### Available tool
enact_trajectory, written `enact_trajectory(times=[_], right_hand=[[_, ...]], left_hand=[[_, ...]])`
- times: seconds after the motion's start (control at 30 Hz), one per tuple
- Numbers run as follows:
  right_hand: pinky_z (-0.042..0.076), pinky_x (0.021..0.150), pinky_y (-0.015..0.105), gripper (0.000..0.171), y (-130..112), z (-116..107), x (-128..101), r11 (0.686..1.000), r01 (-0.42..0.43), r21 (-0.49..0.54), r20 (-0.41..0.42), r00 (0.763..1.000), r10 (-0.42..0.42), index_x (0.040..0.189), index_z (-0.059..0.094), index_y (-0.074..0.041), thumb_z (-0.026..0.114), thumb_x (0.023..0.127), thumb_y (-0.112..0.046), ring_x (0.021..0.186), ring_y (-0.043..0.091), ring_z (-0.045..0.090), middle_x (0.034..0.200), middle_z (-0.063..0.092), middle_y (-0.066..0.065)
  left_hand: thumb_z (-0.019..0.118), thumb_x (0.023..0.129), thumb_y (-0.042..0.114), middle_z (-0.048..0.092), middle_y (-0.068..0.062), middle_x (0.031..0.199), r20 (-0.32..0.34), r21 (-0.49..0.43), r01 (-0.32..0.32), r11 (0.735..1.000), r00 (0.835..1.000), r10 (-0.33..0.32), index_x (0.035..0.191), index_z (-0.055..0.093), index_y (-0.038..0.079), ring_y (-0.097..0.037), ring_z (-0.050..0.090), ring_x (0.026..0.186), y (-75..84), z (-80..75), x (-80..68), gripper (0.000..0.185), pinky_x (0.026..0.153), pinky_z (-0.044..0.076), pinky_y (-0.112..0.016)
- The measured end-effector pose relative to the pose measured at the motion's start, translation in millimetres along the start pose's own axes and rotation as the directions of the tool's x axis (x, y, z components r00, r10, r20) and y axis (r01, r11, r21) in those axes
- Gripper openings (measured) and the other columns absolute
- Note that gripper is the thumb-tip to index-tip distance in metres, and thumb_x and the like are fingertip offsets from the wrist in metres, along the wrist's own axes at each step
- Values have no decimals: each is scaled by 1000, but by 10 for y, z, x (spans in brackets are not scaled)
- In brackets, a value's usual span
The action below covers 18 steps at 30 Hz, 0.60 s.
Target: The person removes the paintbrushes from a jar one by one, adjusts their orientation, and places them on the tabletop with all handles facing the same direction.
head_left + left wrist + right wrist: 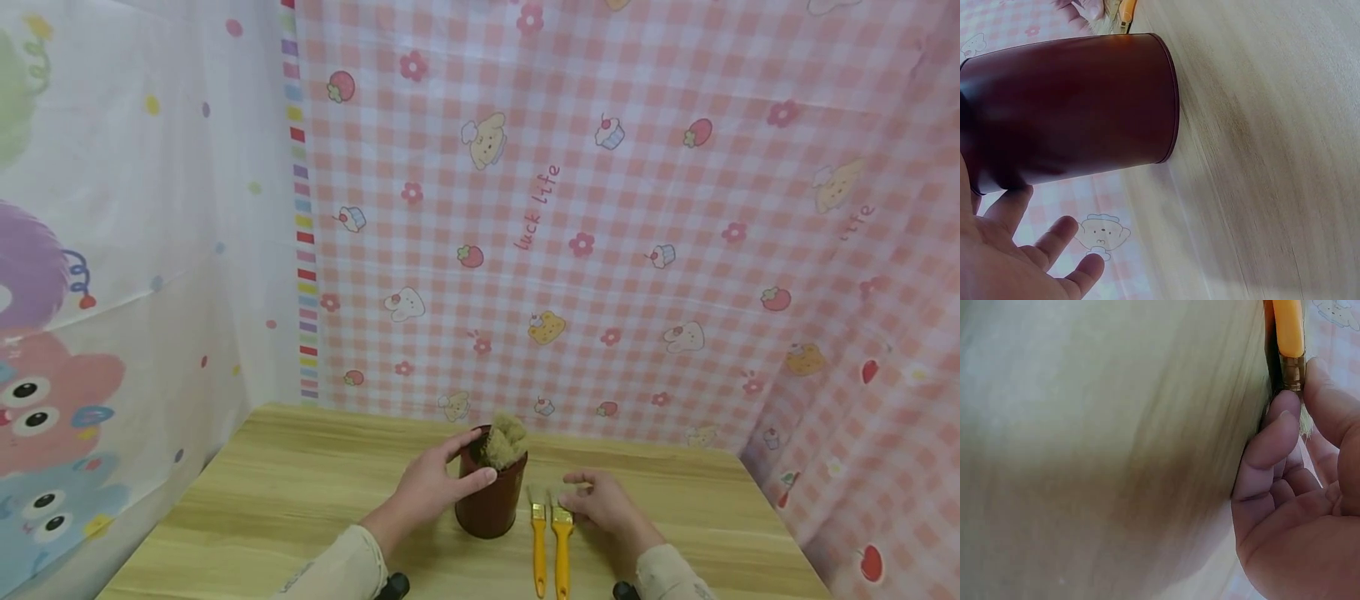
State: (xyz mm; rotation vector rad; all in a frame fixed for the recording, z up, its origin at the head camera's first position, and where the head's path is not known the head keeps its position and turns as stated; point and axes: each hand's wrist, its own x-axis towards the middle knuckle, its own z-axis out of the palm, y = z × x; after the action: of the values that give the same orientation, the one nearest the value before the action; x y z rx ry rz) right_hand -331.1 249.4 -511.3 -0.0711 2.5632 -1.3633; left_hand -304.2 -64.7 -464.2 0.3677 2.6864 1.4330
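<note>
A dark reddish-brown cylindrical holder (487, 504) stands upright on the table. A tan fluffy thing (506, 442) pokes out of its top; its kind is unclear. My left hand (438, 479) grips the holder by its upper rim, thumb on the near side. In the left wrist view, the holder (1079, 106) fills the upper left, with some fingers spread below it. Two yellow-handled paintbrushes lie side by side, a narrower paintbrush (538, 546) and a wider paintbrush (562, 542). Beside the wider one's metal band and bristles is my right hand (603, 504), fingers loosely bent around a gap.
The wooden table (337, 467) extends to both sides of the hands. Behind it hangs a pink checked curtain (525, 292), and a white patterned curtain (187, 292) hangs at the left.
</note>
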Motion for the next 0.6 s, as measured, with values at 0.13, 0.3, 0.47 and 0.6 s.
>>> enact_trajectory(times=[0.13, 0.3, 0.47, 0.6], right_hand=[[54, 63, 32, 47, 33, 12, -5, 1000, 0, -16, -19, 1000, 0, 131, 60, -5, 74, 90, -22, 78, 15, 66, 99, 71, 7], [52, 61, 31, 45, 50, 28, 8, 999, 19, -32, -29, 999, -20, 130, 63, -7, 74, 90, -23, 73, 15, 57, 93, 62, 7], [49, 58, 29, 43, 54, 37, 29, 1000, 15, -15, -33, 999, -15, 129, 65, -8, 74, 90, -22, 68, 14, 50, 88, 58, 5], [45, 54, 25, 45, 65, 36, 36, 1000, 15, -9, -24, 1000, -15, 131, 64, -7, 74, 90, -24, 63, 12, 46, 84, 56, 4]], left_hand=[[62, 77, 77, 43, -1, 155, 1, 0, -3, 1000, 1000, 3, 145, 39, 52, -33, 44, 141, -6, 13, 0, 76, 105, 43, -62], [62, 77, 77, 43, -1, 156, -1, -3, 6, 1000, 1000, -6, 145, 39, 53, -34, 43, 141, 0, 9, 2, 76, 104, 43, -63], [63, 77, 77, 42, -1, 156, -5, -7, 14, 1000, 1000, -14, 145, 39, 52, -34, 42, 142, 32, -6, -15, 77, 105, 42, -63], [63, 76, 77, 41, -1, 156, -6, -9, 19, 1000, 1000, -19, 144, 39, 53, -33, 42, 143, 34, -4, -7, 76, 105, 41, -63]])
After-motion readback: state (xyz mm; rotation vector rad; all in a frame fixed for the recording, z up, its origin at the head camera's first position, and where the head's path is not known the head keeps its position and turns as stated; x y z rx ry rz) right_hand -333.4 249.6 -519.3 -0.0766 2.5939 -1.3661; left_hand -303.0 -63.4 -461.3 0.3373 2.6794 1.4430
